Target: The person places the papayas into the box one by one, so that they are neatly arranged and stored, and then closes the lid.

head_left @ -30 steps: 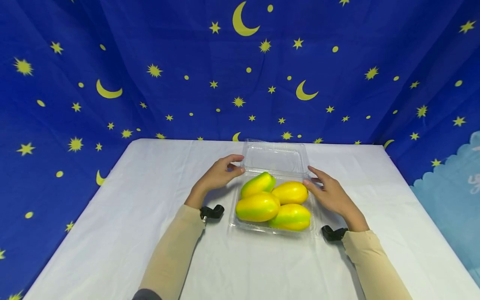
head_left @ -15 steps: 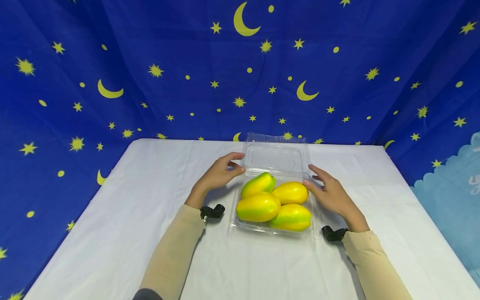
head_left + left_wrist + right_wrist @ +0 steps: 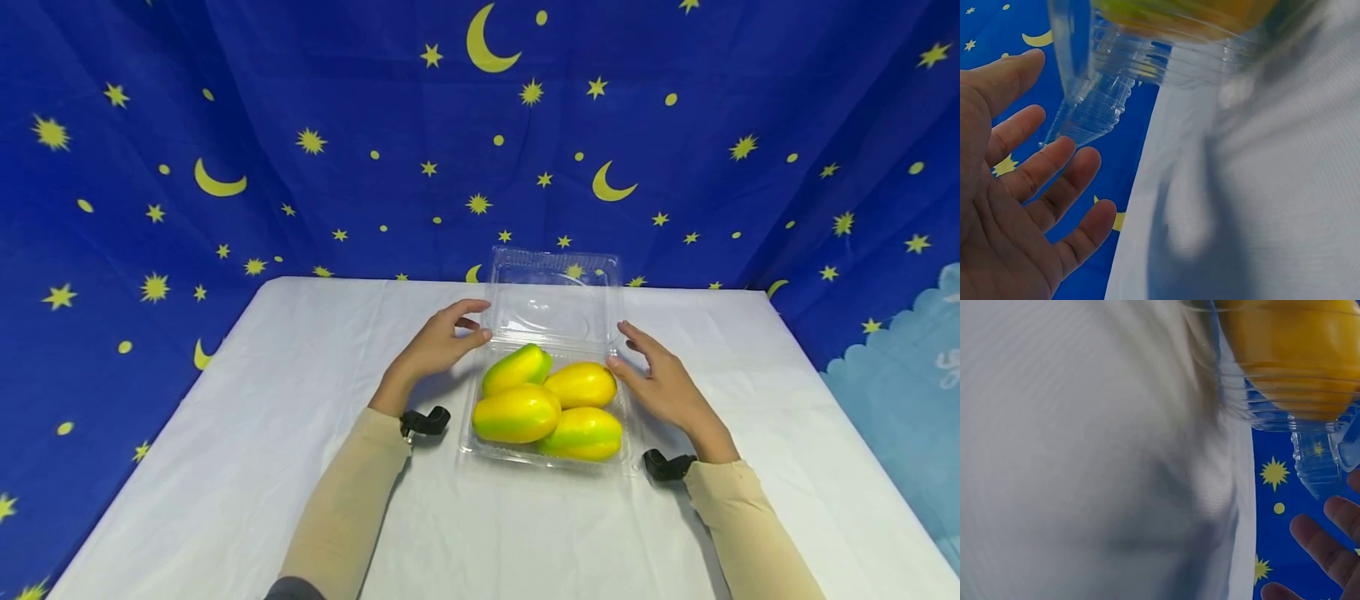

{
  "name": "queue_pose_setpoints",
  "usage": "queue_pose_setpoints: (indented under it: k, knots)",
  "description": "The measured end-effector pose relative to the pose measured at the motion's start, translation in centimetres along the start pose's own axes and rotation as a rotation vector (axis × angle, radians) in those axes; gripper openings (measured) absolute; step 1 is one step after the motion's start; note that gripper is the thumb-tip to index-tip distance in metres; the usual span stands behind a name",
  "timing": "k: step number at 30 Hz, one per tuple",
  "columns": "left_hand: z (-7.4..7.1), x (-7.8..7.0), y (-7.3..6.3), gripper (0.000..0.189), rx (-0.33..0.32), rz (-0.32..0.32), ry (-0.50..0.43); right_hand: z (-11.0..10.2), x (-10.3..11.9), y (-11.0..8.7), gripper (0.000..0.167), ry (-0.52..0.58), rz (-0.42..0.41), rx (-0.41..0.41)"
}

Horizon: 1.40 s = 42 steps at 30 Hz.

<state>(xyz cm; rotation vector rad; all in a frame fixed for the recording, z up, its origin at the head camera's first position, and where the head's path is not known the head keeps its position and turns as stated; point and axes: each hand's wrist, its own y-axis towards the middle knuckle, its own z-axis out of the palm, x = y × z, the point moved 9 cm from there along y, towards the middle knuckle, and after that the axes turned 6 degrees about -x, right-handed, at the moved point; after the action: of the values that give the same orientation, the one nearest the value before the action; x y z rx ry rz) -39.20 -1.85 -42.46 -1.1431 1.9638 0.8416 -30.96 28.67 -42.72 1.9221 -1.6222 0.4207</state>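
Observation:
A clear plastic clamshell box (image 3: pixel 498 452) sits on the table with several glossy yellow-green, papaya-like fruits (image 3: pixel 517 414) in its base. Its hinged lid (image 3: pixel 553 304) is tilted up at the far side. At the lid's left edge, by the hinge, are the index finger and thumb of my left hand (image 3: pixel 442 340). My right hand (image 3: pixel 663 383) has its fingertips by the lid's right edge, thumb at the base's corner. In the left wrist view, extended fingers reach behind the ribbed lid wall (image 3: pixel 1094 109). The right wrist view catches only part of the hand (image 3: pixel 1332 544) below the lid (image 3: pixel 1316 459).
White cloth covers the table (image 3: pixel 300 358), whose back edge lies just behind the box. A blue curtain (image 3: pixel 360 92) with yellow moons and stars hangs beyond and at the sides. Black wrist cameras (image 3: pixel 427 422) sit on both wrists.
The lid has swung upward from nearly flat, its far edge now showing against the curtain. The fingertips of both hands have risen slightly with it. Fruits and base have stayed put.

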Motion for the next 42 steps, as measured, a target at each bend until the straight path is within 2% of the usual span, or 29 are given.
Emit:
queue_pose_setpoints:
  k: [5, 16, 29, 33, 42]
  knots:
    - [-0.4, -0.3, -0.2, 0.053, -0.017, 0.000, -0.013, -0.2, 0.6, 0.1, 0.072, 0.010, -0.021, -0.011]
    - [-1.2, -1.3, -0.3, 0.051, -0.032, 0.002, -0.030, -1.1, 1.2, 0.3, 0.069, 0.045, -0.048, -0.089]
    - [-2.8, -3.5, -0.5, 0.052, -0.125, 0.092, -0.077, -2.5, 2.4, 0.2, 0.065, 0.090, -0.077, -0.178]
    - [-3.2, -4.2, -0.5, 0.052, -0.140, 0.126, -0.096, -3.0, 3.0, 0.1, 0.064, 0.115, -0.096, -0.215]
    - [-3.8, -5.2, -0.9, 0.049, -0.160, 0.155, -0.132, -4.0, 3.8, -0.3, 0.059, 0.157, -0.100, -0.251]
